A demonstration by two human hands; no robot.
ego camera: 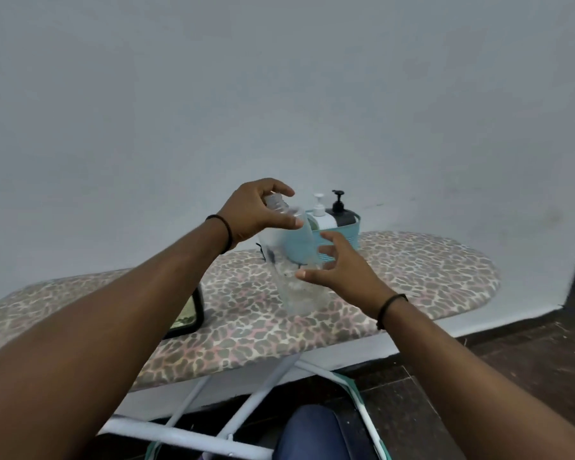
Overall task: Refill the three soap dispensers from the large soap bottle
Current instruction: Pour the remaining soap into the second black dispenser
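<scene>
Our left hand [256,214] grips the clear bottle's [296,260] neck to steady it mid-board; right hand [342,263] open beside it. Tub [342,237] with two dispensers [329,214] at ironing board's [412,260] far edge.

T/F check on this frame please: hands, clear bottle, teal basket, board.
1. The left hand grips the neck of the clear bottle. True.
2. The right hand holds a white pump bottle. False: its fingers are spread beside the clear bottle's body.
3. A white dispenser and a black dispenser stand in the teal basket. True.
4. The ironing board cover is plain blue. False: leopard print.
</scene>
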